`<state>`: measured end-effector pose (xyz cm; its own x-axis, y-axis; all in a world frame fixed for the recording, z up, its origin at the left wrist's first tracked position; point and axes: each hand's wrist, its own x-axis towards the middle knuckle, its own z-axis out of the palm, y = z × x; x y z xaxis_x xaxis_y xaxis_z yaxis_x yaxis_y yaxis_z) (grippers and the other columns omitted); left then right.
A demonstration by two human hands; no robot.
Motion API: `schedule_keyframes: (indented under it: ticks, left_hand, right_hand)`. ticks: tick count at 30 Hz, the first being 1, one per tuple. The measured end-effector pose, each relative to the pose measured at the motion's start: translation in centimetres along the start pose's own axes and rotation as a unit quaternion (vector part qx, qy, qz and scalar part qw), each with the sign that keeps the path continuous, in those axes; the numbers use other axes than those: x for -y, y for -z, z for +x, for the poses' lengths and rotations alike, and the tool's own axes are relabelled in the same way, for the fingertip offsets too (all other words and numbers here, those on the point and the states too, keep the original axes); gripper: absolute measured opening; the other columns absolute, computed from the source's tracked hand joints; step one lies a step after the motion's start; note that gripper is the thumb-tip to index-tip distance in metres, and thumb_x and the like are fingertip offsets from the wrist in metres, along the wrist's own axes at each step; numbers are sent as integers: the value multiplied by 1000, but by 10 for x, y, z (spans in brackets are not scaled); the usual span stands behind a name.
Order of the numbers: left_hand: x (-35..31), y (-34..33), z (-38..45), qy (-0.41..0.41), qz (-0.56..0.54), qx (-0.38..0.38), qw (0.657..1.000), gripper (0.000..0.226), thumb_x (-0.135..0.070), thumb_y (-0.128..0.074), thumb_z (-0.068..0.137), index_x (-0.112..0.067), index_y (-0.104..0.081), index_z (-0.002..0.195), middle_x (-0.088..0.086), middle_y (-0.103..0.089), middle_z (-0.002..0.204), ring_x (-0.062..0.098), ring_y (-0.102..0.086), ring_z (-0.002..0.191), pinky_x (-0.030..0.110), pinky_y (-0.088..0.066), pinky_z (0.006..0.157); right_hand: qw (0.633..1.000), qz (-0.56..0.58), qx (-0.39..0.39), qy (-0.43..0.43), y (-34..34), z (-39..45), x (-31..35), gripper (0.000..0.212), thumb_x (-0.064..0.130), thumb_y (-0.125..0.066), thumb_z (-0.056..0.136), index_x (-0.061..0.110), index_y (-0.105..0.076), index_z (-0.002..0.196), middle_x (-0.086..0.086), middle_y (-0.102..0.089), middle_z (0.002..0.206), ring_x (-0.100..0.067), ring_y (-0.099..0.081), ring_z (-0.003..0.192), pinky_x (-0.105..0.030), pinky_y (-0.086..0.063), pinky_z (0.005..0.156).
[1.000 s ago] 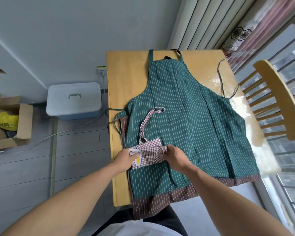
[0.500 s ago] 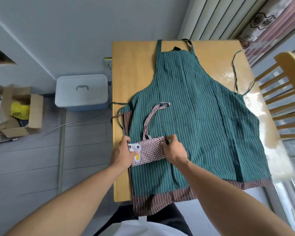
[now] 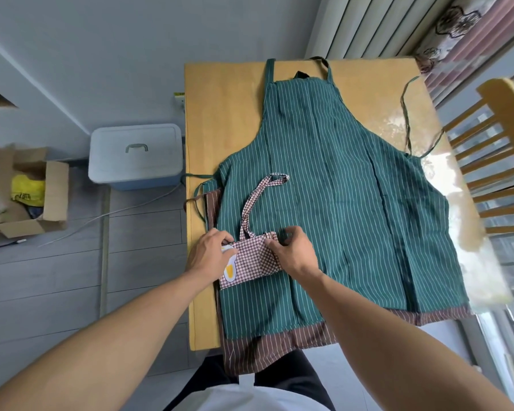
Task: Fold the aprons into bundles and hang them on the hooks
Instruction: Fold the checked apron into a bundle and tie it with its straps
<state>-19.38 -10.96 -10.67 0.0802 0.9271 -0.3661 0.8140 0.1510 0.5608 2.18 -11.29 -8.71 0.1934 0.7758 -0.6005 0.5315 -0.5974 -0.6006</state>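
both hands, left hand (image 3: 209, 252) and right hand (image 3: 294, 252), are pinching the checked apron bundle (image 3: 251, 261), now tighter than a second ago, lying on the green striped apron (image 3: 339, 188); hanging is nearing.

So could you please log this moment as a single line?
step: folding checked apron | left hand: on bundle | right hand: on bundle | under: green apron, table
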Motion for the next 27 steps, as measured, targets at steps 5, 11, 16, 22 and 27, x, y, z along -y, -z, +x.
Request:
schedule_keyframes:
  ticks: [5,11,16,22,27]
  left_hand:
    - [-6,1,8,33,22,38,998,24,-32,-75,90,-23,-62,108,-5,-65,107,19,-61,98,39,-55,84]
    - [-8,4,6,63,16,115,991,19,-38,-73,91,-25,-66,102,-4,-69,103,19,-66,92,38,-58,82]
    - [-18,0,-4,83,-24,149,985,20,-40,-78,86,-22,-70,90,-5,-72,90,15,-69,83,35,-59,79]
    - [-40,-25,-24,95,-64,160,980,26,-39,-79,86,-14,-70,83,2,-73,86,17,-68,77,35,-57,74]
    - [-43,-34,-25,122,-103,173,972,20,-39,-78,87,-20,-70,83,-3,-70,92,15,-66,87,30,-52,75]
  right_hand:
    - [992,-59,78,-78,-4,2,3,64,53,-78,81,6,-61,121,1,-71,98,-13,-70,83,-30,-61,71]
    - [975,165,90,-118,-5,-3,1,38,31,-84,82,10,-55,95,-5,-75,99,-13,-72,84,-17,-53,60]
    - [898,391,-11,-202,-1,-9,-11,45,8,-88,73,7,-61,108,-15,-72,111,-29,-71,100,-37,-61,82]
    - [881,412,9,-233,2,-33,-23,51,23,-86,75,2,-63,115,-11,-74,107,-27,-70,98,-37,-57,77]
    - [856,465,-4,-228,0,-48,-38,50,2,-79,80,0,-58,125,-16,-75,107,-32,-73,97,-38,-59,78]
